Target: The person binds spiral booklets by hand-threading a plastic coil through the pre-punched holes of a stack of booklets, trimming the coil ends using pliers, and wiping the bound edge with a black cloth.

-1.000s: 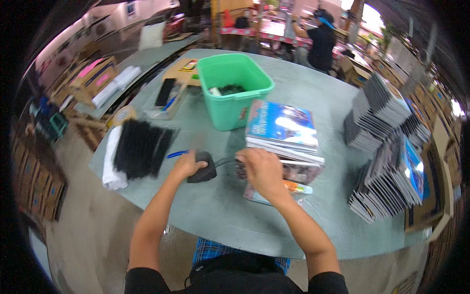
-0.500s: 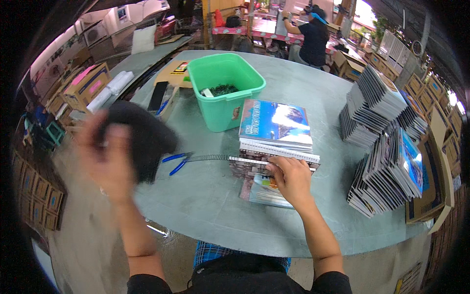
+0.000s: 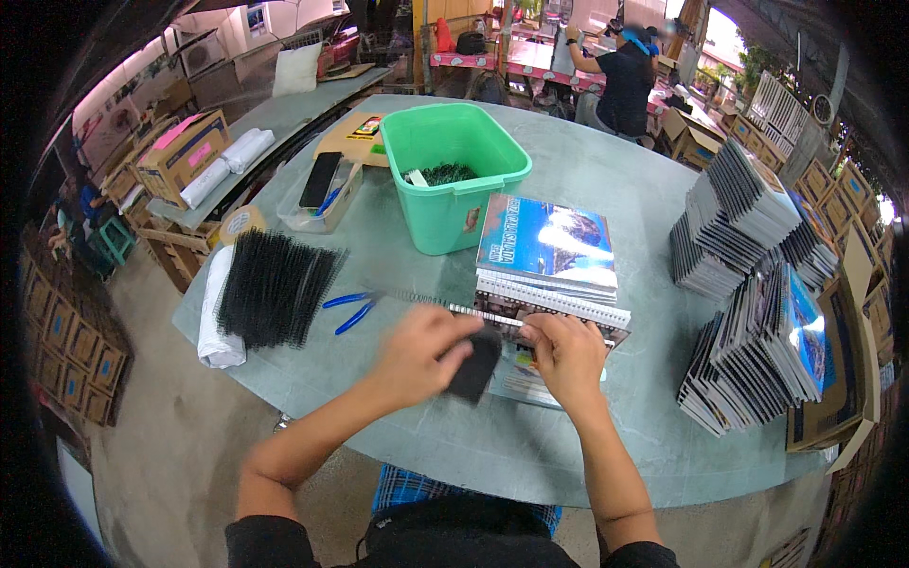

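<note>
Seeing a big grey-green desk (image 3: 644, 227) across most of the view, w/ curved edge. Far R, a cardboard carton (image 3: 833, 412), flaps out, next to tall stacks of spiral-bound books (image 3: 753, 355), edges fanned. Top ctr, a green bin (image 3: 459, 204) w/ a pile of black bits + small white item inside. Just in front, touching or nearly (can't tell), a blue-cover stack (image 3: 544, 241).

Nearer, mid desk, the book in work (image 3: 502, 320): bound edge up, btwn blue-cover stack and lower books (image 3: 535, 388), the latter partly hidden by R hand. Over L, a bundle of black coils (image 3: 275, 289), loose ends sticking out, alongside a white roll (image 3: 216, 317). Above that, a clear tray (image 3: 327, 222) w/ dark phone (image 3: 321, 180) on top.

R hand (image 3: 568, 355): pinching bound edge of book, thumb + fingers closed. L hand (image 3: 421, 355): fingers curled, grasping dark pad (image 3: 473, 364) just L of R hand, near book's edge; blurred, can't tell if touching coil.

Smaller: blue-handled pliers (image 3: 348, 300), lying L of L hand, handles spread. Thinnest, a coil (image 3: 426, 299), running from book's L end toward pliers.
</note>
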`<action>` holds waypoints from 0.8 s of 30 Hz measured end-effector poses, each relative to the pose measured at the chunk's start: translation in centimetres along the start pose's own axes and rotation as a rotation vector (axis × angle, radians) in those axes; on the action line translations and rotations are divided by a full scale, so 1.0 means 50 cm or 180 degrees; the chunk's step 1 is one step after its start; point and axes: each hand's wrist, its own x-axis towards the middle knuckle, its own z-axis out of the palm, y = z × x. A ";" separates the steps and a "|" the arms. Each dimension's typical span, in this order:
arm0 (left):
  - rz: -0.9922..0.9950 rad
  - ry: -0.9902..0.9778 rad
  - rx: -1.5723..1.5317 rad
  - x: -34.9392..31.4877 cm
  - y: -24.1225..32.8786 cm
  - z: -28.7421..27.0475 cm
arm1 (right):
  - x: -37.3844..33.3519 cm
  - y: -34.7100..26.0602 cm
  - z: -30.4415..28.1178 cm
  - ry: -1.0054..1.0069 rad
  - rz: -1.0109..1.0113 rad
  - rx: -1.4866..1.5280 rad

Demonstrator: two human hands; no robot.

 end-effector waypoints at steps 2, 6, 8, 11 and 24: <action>0.0074 0.1247 0.0151 0.048 0.010 -0.038 | 0.000 0.004 -0.001 0.0090 -0.0042 -0.0023; 0.0203 -0.0912 -0.0068 0.012 -0.004 0.015 | 0.007 0.001 -0.002 0.0114 -0.0079 -0.0016; 0.0186 -0.0173 -0.0141 0.027 0.011 0.001 | 0.003 0.002 -0.005 0.0098 -0.0125 -0.0039; 0.0135 -0.0117 -0.0107 0.035 0.010 0.020 | -0.001 -0.001 -0.008 -0.0063 -0.0036 -0.0155; -0.0138 -0.0911 -0.0335 0.043 0.027 0.038 | -0.064 0.098 -0.032 0.0386 0.1986 0.3341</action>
